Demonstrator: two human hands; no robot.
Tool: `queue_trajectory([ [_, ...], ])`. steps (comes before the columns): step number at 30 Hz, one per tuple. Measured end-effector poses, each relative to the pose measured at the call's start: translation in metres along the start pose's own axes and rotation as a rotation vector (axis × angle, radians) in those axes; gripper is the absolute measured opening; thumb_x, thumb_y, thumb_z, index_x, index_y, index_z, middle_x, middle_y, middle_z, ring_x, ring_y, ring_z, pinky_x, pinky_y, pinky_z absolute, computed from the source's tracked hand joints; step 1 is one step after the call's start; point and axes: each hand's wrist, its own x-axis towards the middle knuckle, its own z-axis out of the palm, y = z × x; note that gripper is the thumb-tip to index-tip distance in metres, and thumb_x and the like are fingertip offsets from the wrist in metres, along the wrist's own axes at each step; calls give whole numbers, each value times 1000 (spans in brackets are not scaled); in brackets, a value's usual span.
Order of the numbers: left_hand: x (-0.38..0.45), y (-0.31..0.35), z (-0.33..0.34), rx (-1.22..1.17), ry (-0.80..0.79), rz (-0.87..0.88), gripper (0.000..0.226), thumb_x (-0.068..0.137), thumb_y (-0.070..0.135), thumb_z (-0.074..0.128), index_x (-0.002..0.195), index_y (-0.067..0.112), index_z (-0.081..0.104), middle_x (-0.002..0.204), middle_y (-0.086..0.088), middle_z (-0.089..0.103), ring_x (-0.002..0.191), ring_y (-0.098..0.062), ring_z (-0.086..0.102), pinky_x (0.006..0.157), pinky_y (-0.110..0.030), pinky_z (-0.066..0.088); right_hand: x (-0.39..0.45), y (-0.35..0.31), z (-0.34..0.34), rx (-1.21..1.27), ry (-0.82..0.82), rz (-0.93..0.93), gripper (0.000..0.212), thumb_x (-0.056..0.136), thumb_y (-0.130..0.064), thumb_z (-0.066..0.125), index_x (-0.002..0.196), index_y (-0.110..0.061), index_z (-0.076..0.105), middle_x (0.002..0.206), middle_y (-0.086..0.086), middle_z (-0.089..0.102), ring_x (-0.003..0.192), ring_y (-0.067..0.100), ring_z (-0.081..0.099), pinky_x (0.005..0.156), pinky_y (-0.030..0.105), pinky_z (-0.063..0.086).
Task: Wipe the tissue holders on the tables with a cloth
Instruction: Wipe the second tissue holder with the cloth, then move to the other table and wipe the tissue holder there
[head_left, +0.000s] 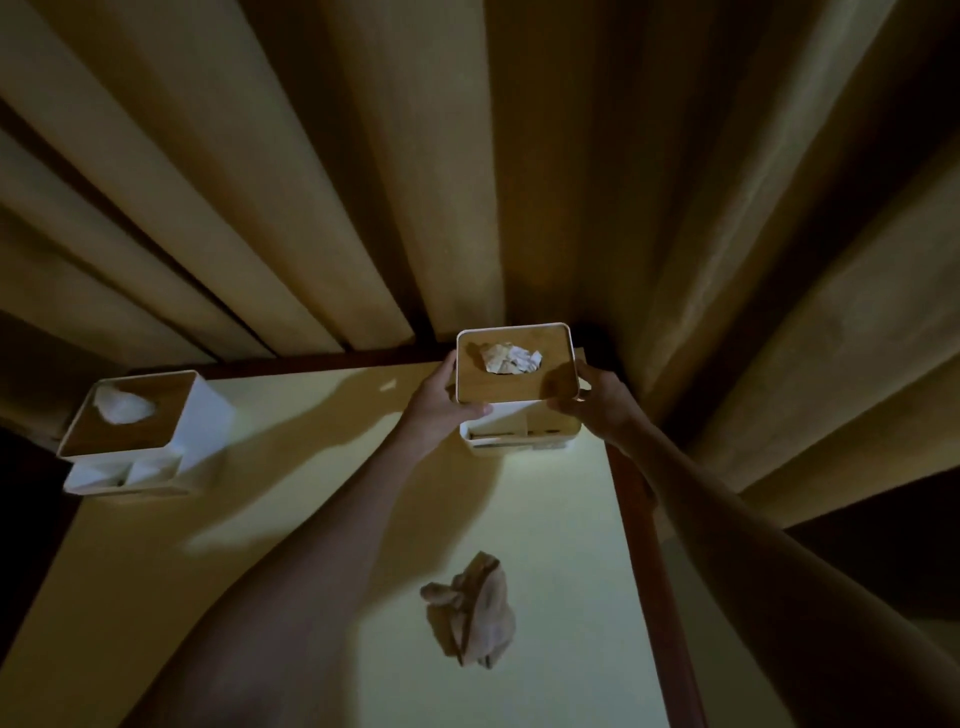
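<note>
Crumpled cloth (475, 613), lying loose on the pale table (311, 519) between the two forearms, held by neither hand. Beyond it, at the far right corner of the table and close to the curtain (363, 182), stands the tissue holder (517, 387) now being handled: white body, wooden lid, a tuft of tissue (510, 358) rising from its slot. The left hand (441, 400) grips the holder's left side, thumb across the front edge; the right hand (592, 397) grips its right front corner, fingers curled onto the lid. A second tissue holder (140, 431) stands well apart at the table's left edge, untouched. Probable step: repositioning or steadying the holder, with no wiping under way. Risks: the holder sits near the table's dark rim (639, 519), so a push to the right could tip it off; pressure on the lid alone might dislodge it from the body.
</note>
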Motion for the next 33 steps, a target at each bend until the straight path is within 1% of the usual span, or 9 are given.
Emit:
queue_trajectory([
  [8, 9, 4, 15, -50, 21, -37, 87, 73, 14, 79, 144, 35, 33, 130, 12, 58, 119, -9, 55, 100, -30, 44, 9, 9, -5, 95, -25, 14, 52, 84, -17, 72, 132, -12, 52, 120, 4, 63, 109, 18, 60, 88, 30, 50],
  [12, 10, 3, 14, 15, 54, -81, 97, 72, 21, 81, 148, 34, 23, 139, 8, 50, 125, -13, 49, 106, -38, 40, 6, 10, -4, 125, -52, 12, 55, 87, -19, 69, 137, -13, 46, 128, 6, 59, 120, 23, 55, 95, 38, 50],
  [14, 6, 4, 16, -19, 93, -105, 101, 73, 17, 80, 151, 28, 16, 149, 5, 39, 133, -14, 41, 109, -42, 37, 1, 10, -4, 96, -50, 8, 61, 89, -21, 67, 142, -14, 39, 134, 7, 54, 124, 26, 51, 94, 33, 48],
  [17, -16, 7, 21, -105, 238, -73, 86, 81, 4, 72, 150, 18, 22, 153, 1, 31, 137, -16, 34, 107, -33, 37, -23, 11, 1, 41, 26, -1, 69, 90, -19, 65, 148, -12, 27, 139, 3, 42, 130, 21, 41, 94, 22, 37],
  [20, -59, -11, 30, 35, 417, -34, 63, 85, 7, 67, 141, 16, 41, 143, -1, 46, 126, -18, 49, 96, -27, 42, -68, 35, 22, -52, 65, -44, 75, 92, -22, 61, 152, -11, 17, 158, 5, 20, 144, 22, 21, 115, 29, 23],
  [24, -142, -58, 64, 267, 191, 47, 49, 88, 27, 65, 134, 28, 49, 135, 13, 45, 126, -11, 45, 103, -33, 42, -150, 77, 63, -120, -2, -103, 74, 94, -22, 56, 153, -19, 10, 159, -6, -7, 148, 21, -6, 120, 47, 8],
  [27, -187, -86, 83, 447, 31, 112, 50, 86, 40, 60, 135, 38, 48, 151, 17, 25, 140, -8, 24, 113, -37, 32, -202, 98, 85, -185, -86, -121, 78, 94, -38, 51, 152, -28, -1, 156, -9, -24, 142, 14, -28, 114, 44, -11],
  [31, -213, -100, 96, 558, 39, 150, 56, 89, 35, 60, 140, 45, 39, 156, 26, -7, 144, -2, -11, 114, -31, 11, -238, 115, 100, -392, -128, -142, 74, 91, -57, 19, 152, -25, -8, 156, -3, -28, 141, 18, -31, 113, 41, -18],
  [33, -215, -100, 99, 554, 30, 123, 57, 90, 31, 60, 140, 44, 38, 154, 30, -9, 141, 2, -12, 116, -30, 11, -240, 117, 102, -457, -148, -130, 72, 92, -57, 13, 151, -23, -12, 156, -1, -28, 141, 20, -32, 114, 42, -18],
])
